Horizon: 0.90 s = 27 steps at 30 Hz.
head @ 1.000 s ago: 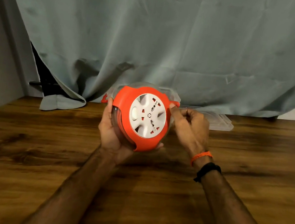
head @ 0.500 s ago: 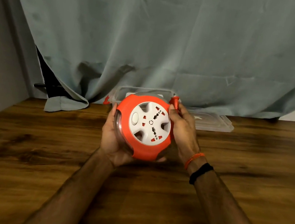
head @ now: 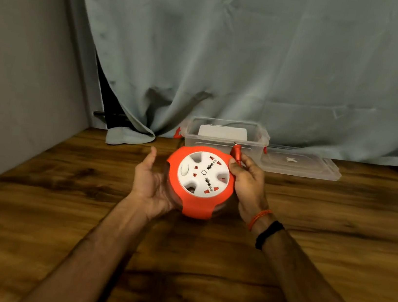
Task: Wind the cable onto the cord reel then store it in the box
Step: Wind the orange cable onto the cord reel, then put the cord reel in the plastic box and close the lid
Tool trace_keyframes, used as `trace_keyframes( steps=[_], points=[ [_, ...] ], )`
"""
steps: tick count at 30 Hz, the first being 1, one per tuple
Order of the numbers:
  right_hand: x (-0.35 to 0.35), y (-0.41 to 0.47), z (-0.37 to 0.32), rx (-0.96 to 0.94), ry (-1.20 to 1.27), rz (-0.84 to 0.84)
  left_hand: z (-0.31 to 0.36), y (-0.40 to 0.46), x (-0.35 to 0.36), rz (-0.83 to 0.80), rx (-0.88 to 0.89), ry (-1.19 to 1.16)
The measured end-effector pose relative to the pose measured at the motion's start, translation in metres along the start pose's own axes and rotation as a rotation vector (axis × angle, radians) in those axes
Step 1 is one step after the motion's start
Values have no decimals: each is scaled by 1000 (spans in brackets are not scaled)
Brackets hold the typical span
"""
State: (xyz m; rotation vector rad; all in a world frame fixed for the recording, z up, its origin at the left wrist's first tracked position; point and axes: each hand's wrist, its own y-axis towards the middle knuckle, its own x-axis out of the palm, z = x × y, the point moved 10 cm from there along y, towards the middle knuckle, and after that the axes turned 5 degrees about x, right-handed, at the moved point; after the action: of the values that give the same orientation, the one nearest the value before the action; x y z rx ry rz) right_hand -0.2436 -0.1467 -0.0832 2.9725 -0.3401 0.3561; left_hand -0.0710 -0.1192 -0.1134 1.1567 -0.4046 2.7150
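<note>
two bare forearms reach in from the near edge over a dark wood-grain worktop. right wrist carries a black band and, just beyond it, an orange thread band.

cord reel, orange rim with a white socket face, held up between both hands, face tilted toward the camera. landmark for everything else.

left hand: on the reel's left side, palm turned toward it, cupping the lower left edge from beneath. thumb up and apart from the rim, fingers loosely extended behind the reel; their tips are hidden.

right hand: on the reel's right side, fingers curled against the rim, thumb on the upper right edge of the orange rim. it pinches a small red plug at the reel's upper right corner.

no loose cable visible; whether it is fully wound inside cannot be told.

just beyond the reel: clear plastic box with red latches, open, on the worktop, something white inside. its clear lid lies flat beyond and right of the reel, beside the box.

behind the box: grey-green curtain, hem reaching the worktop. far left of the reel, a plain grey wall.
</note>
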Motion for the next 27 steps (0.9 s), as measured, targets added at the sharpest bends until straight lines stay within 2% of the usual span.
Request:
trace_keyframes(
  steps=[2, 5, 8, 12, 22, 27],
  points=[
    [8, -8, 9, 37, -28, 18, 21, -15, -14, 87, 152, 14],
    [24, -18, 23, 87, -82, 19, 52, -33, -34, 253, 357, 213],
    [47, -24, 35, 106, -138, 9, 70, -45, -54, 372, 442, 367],
    [79, -30, 48, 148, -197, -29, 89, -57, -82, 481, 474, 432],
    [128, -40, 69, 160, -444, -69, 109, -79, -135, 691, 431, 613],
    [132, -45, 75, 102, -688, -48, 107, -78, -146, 678, 420, 765]
  ],
)
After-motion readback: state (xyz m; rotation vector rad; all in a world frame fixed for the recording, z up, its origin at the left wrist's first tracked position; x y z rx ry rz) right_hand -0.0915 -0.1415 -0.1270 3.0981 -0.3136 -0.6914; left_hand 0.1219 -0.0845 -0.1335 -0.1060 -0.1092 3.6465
